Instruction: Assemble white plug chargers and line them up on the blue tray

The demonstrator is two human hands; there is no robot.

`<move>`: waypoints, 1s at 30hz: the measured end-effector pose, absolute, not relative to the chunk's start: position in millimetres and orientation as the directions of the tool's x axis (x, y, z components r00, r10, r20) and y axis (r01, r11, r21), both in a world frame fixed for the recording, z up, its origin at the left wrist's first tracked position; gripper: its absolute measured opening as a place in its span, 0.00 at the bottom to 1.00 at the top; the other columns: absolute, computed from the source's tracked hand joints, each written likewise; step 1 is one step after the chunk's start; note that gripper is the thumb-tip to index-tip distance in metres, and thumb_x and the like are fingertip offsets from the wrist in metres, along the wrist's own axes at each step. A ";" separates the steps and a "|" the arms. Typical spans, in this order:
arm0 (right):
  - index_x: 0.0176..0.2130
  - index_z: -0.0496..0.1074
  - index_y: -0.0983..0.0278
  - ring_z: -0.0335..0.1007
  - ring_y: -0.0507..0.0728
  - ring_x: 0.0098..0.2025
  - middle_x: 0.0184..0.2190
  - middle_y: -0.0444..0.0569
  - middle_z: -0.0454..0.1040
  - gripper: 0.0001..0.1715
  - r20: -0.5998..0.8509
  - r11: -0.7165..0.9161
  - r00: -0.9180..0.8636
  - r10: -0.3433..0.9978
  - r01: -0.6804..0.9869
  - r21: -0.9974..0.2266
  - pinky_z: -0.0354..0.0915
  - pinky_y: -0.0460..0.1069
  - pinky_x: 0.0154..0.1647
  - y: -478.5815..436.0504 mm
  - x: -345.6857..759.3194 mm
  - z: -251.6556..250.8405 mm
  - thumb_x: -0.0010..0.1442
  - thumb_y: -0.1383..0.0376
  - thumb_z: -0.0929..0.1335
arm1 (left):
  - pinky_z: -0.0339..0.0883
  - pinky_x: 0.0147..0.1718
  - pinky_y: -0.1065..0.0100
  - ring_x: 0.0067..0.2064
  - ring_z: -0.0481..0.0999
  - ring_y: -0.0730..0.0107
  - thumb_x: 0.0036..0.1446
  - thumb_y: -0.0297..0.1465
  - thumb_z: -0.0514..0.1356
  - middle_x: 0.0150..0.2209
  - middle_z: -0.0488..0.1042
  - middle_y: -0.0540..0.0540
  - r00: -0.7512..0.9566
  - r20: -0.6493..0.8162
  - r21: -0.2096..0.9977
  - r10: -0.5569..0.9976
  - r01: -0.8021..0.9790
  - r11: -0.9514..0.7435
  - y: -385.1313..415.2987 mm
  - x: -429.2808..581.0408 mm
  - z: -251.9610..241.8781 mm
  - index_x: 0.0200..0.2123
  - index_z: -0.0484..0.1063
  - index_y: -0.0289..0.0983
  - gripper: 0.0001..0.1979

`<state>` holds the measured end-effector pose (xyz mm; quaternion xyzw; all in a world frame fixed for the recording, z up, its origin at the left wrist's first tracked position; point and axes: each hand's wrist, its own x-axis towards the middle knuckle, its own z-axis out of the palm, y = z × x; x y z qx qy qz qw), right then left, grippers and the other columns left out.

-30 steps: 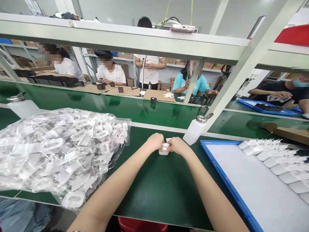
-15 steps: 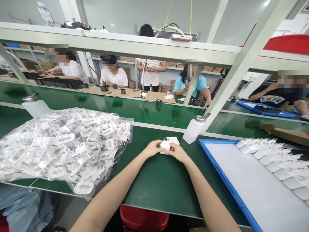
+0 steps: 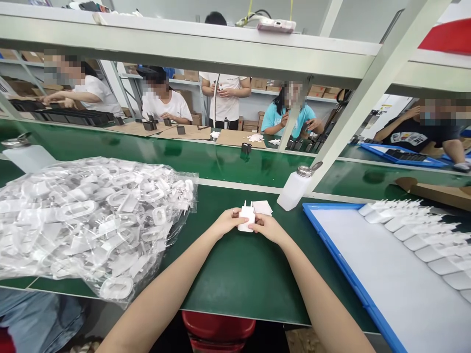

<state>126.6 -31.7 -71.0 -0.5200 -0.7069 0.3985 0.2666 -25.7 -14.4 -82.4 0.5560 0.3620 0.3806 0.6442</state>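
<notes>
White plug adapter (image 3: 247, 217) over the green tabletop (image 3: 246, 282), left hand (image 3: 225, 223) and right hand (image 3: 271, 227) fingers pinching its opposite sides; probably light, stiff, slightly slick, so grip there.

Bench (image 3: 246, 279) front free; bag (image 3: 91, 225) blocks left, tray rim (image 3: 339, 260) right.

No word could be read for certain. Pale letters (image 3: 271, 121) crossed the turquoise shirt (image 3: 300, 119), partly hidden and too small to make out. The black shirt (image 3: 436, 129) at far right bore a white print (image 3: 412, 138), blurred; the middle white shirt (image 3: 228, 106) had a tiny chest mark (image 3: 231, 78), equally illegible.
</notes>
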 end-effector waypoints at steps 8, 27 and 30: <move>0.48 0.49 0.63 0.60 0.50 0.26 0.31 0.45 0.64 0.37 0.066 0.222 -0.319 0.946 0.485 -0.846 0.58 0.48 0.29 -39.4 119.4 -71.6 0.39 0.64 0.66 | 0.60 0.30 0.70 0.31 0.67 0.73 0.36 0.31 0.59 0.30 0.68 0.48 0.311 -0.037 0.989 0.950 -0.122 0.079 -21.7 -22.7 -77.6 0.33 0.64 0.33 0.16; 0.40 0.60 0.57 0.56 0.56 0.45 0.45 0.45 0.60 0.31 0.121 -0.071 -0.403 0.907 -0.429 -0.901 0.55 0.51 0.43 -43.2 123.6 -58.9 0.34 0.72 0.68 | 0.62 0.34 0.69 0.41 0.59 0.69 0.41 0.26 0.54 0.42 0.56 0.45 0.215 0.771 0.401 0.600 0.568 -0.719 -50.4 -11.4 -66.9 0.40 0.60 0.40 0.18; 0.41 0.59 0.56 0.54 0.56 0.47 0.46 0.44 0.58 0.32 0.127 -0.076 -0.421 0.898 -0.433 -0.898 0.54 0.51 0.44 -43.8 125.1 -58.0 0.34 0.73 0.67 | 0.63 0.33 0.69 0.42 0.59 0.69 0.42 0.26 0.54 0.42 0.56 0.44 0.211 0.799 0.371 0.563 0.566 -0.737 -53.2 -10.0 -65.1 0.40 0.59 0.39 0.18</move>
